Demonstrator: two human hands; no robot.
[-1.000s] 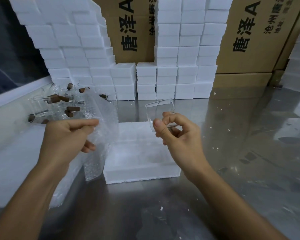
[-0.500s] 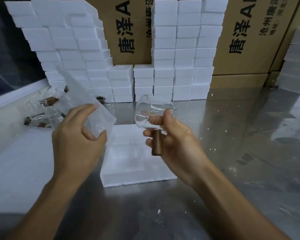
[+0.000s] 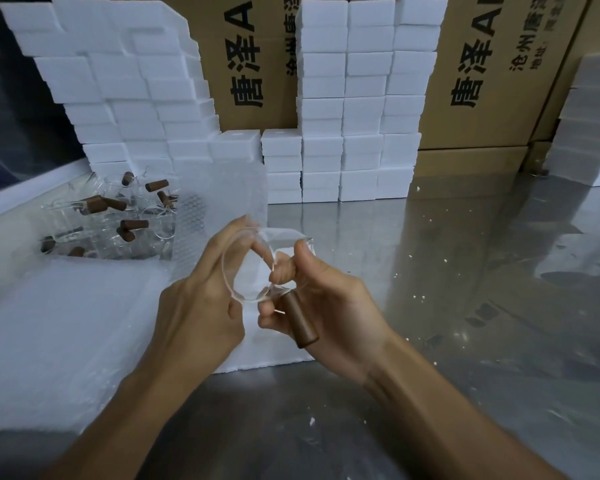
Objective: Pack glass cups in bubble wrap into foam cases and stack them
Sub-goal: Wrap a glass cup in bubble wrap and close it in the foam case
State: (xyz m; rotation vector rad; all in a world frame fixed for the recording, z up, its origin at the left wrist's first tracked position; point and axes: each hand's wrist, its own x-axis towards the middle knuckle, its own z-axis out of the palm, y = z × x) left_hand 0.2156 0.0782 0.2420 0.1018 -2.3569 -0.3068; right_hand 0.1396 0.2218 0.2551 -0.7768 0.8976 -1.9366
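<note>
Glass cup point(image 3: 248, 268): held above the table point(image 3: 465, 306) between both hands, mouth turned toward the camera, brown wooden handle point(image 3: 302, 320) pointing down and to the right. Right hand point(image 3: 326, 306): fingers curled round the cup at the handle side, thumb point(image 3: 303, 252) pressed on the upper rim. Left hand point(image 3: 205, 299): fingers clamped on a sheet of bubble wrap point(image 3: 222, 202), which rises upright behind the cup; fingertips touching the cup's left rim. Foam case point(image 3: 267, 355): white, lying flat on the table directly beneath both hands, mostly hidden by them. Further glass cups point(image 3: 108, 216) with brown handles: heaped loosely at left, beyond a white padded sheet point(image 3: 49, 323) covering the left part of the table. Stacked foam cases point(image 3: 361, 98): in tall columns at the rear centre; a stepped, leaning stack point(image 3: 118, 81) at rear left; another stack point(image 3: 586, 126) at far right, blurred. Cardboard cartons point(image 3: 492, 81) printed with black characters: standing behind the stacks. White foam crumbs: scattered over the reflective metal surface at right.
</note>
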